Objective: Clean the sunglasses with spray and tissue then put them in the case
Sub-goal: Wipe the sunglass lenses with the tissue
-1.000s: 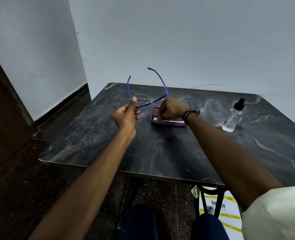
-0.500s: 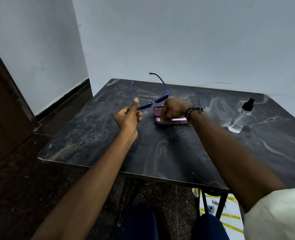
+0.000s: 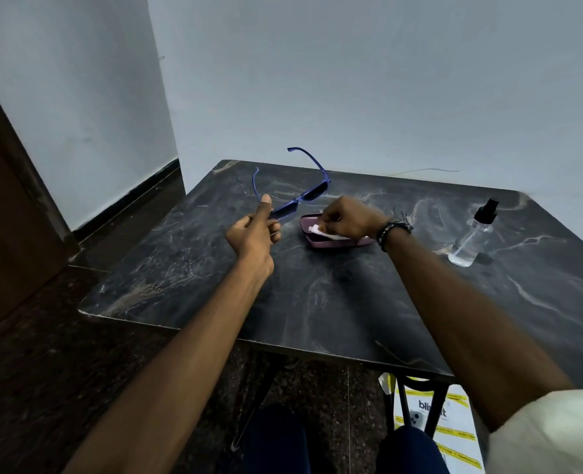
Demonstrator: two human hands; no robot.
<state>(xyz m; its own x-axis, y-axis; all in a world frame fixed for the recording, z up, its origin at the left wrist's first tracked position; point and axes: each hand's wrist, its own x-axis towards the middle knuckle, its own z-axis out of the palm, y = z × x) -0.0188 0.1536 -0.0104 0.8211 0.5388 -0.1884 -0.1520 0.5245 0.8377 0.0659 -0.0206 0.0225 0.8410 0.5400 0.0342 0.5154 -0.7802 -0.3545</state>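
Blue-framed sunglasses (image 3: pixel 300 200) with dark lenses hang above the table, arms unfolded and pointing away from me. My left hand (image 3: pixel 254 234) pinches them at their left lens corner. My right hand (image 3: pixel 348 220) is off the glasses and rests over the pink case (image 3: pixel 321 241), fingers closed on a white tissue (image 3: pixel 321 232) that pokes out on the case. A clear spray bottle (image 3: pixel 471 239) with a black nozzle stands upright to the right, away from both hands.
The dark marble-patterned table (image 3: pixel 317 302) sits in a corner between pale walls. A brown door (image 3: pixel 6 200) is at the left. Below the table's near edge are black legs, my knees and a white bag (image 3: pixel 434 415) with yellow stripes.
My right hand let go of the sunglasses' right side and dropped onto the case with the tissue. The sunglasses tilted, now held by my left hand alone.
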